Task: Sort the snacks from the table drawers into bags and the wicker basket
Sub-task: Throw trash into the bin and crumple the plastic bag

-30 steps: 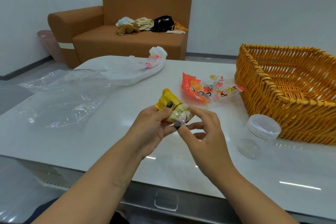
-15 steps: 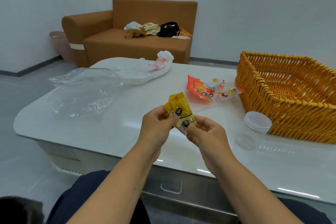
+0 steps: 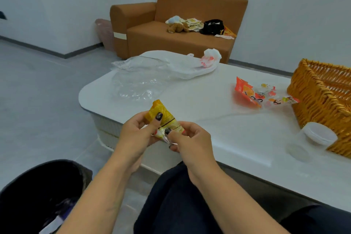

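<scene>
Both hands pinch one yellow snack packet (image 3: 163,118), held in the air at the near-left corner of the table (image 3: 218,119), above the edge and not resting on it. Left hand (image 3: 133,135) has its thumb pressed across the packet's yellow middle, fingers curled behind. Right hand (image 3: 190,138) clamps the packet's clear lower end between thumb and fingers. The two hands are nearly touching. Table surface is white and glossy with rounded corners. Far-left on it: a crumpled clear plastic bag (image 3: 136,80), and overlapping its far side a white plastic bag (image 3: 197,64) with red print. Right of centre: an orange snack packet (image 3: 246,90) lying flat, and just beside it a clear packet with cartoon print (image 3: 275,99), which reaches up to the basket wall; whether it touches I cannot tell. Wicker basket (image 3: 319,100) sits at the right edge of the table, partly out of frame, its inside mostly hidden. Against its near wall is a stack of clear plastic cups or lids (image 3: 319,136), and another clear round piece (image 3: 299,151) lies flat in front of that. Room: pale walls, grey floor, dark skirting. Brown sofa (image 3: 171,30) stands behind the table, with a plush toy (image 3: 177,25), some paper packets (image 3: 193,23) and a black bag (image 3: 211,26) on the seat. A pink bin (image 3: 105,33) stands at the sofa's left arm. A black bin (image 3: 38,192) is at the bottom left near the person's knee.
</scene>
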